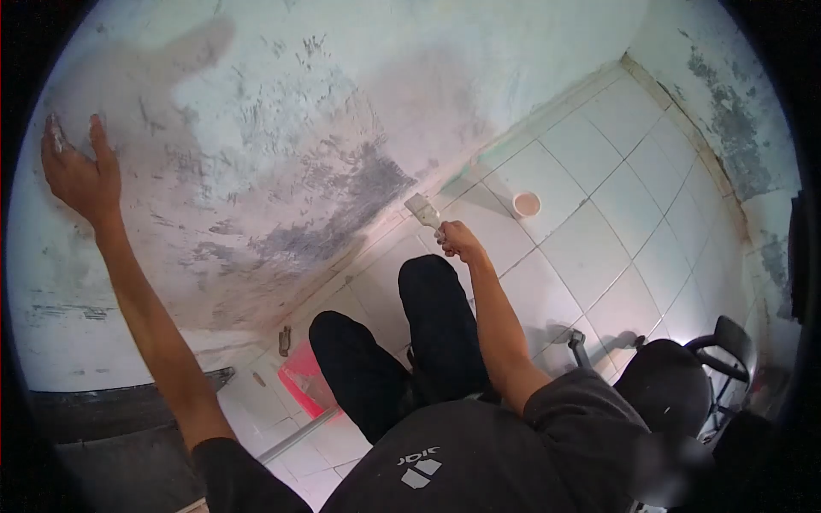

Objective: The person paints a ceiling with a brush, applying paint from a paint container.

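Note:
My right hand (pixel 460 241) is closed around the handle of a paintbrush (pixel 422 208). The brush's pale, wide bristle end points toward the foot of the wall (pixel 291 154), close to where it meets the floor. That wall is patchy, with white paint, pinkish areas and dark grey worn spots. Far left, my left hand (pixel 85 175) is raised at the wall with its fingers spread and white smears on the fingertips. Nothing shows in it. On the tiles right of the brush stands a cup (pixel 527 204) with pale pinkish content.
White floor tiles (pixel 590 239) run along the wall to the corner. A pink-red container (pixel 305 376) sits left of my knees, near a small brown object (pixel 284 340). A black chair (pixel 727 350) stands at the lower right, and a dark piece of furniture (pixel 120 427) at the lower left.

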Tool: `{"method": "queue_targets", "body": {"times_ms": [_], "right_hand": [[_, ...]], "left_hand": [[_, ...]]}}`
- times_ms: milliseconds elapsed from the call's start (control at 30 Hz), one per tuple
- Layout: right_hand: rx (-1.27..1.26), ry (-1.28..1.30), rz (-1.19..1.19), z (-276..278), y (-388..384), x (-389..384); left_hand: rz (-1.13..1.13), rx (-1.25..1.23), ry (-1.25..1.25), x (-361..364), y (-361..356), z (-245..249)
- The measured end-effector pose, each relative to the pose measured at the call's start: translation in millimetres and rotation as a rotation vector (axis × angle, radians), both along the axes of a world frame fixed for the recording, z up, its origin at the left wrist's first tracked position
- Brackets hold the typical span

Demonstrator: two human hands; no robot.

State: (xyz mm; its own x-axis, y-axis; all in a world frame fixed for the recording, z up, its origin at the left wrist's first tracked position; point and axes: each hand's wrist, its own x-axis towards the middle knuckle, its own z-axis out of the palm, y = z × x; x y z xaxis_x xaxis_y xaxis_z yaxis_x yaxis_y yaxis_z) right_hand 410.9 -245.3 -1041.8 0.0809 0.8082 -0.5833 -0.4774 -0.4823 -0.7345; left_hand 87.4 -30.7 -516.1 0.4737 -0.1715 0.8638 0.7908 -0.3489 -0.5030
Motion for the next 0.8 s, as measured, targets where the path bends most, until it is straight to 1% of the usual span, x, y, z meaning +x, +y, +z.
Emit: {"method": "queue_targets", "body": {"times_ms": [33,67,133,167,233,333,367,433,467,533,600,667,733,767,800], "right_hand": [[0.021,-0.067,-0.038,-6,6,-3],[0.031,-0.137,-0.069,-8,7,-6],[0.018,-0.148,-0.075,-5,14,-9],[0.016,-0.139,-0.090,-3,16,-12],[0.000,-0.170,-0.076,-2,25,-15],[-0.028,-0.206,-0.057,-9,41,-15],[-0.036,-0.211,-0.058,-11,49,-14],[0.000,-0.230,-0.039,-11,59,-16],[0.030,-0.245,-0.026,-5,61,-17],[0.063,-0.240,-0.035,15,64,-19],[0.102,-0.236,-0.049,50,66,-17],[0.220,-0.233,-0.085,90,68,-14],[0.247,-0.206,-0.076,129,70,-8],[0.270,-0.177,-0.078,147,69,-6],[0.270,-0.180,-0.070,162,67,-4]], "left_hand": [[-0.092,0.069,0.021,-12,15,4],[-0.095,0.062,0.008,-24,23,2],[0.349,0.190,0.101,-49,27,-10],[0.357,0.180,0.093,-49,23,-15],[0.232,0.152,0.039,-40,23,-15],[0.243,0.195,0.048,-43,28,-13],[0.252,0.198,0.043,-46,30,-11],[0.403,0.246,0.096,-55,34,-9],[0.417,0.237,0.097,-62,38,-6],[0.768,0.275,0.206,-75,44,-2],[0.758,0.275,0.186,-73,44,-7],[0.741,0.281,0.161,-74,49,-7],[0.895,0.246,0.234,-84,55,-5],[0.904,0.243,0.233,-76,46,-8],[0.689,0.262,0.142,-56,32,-14]]}}
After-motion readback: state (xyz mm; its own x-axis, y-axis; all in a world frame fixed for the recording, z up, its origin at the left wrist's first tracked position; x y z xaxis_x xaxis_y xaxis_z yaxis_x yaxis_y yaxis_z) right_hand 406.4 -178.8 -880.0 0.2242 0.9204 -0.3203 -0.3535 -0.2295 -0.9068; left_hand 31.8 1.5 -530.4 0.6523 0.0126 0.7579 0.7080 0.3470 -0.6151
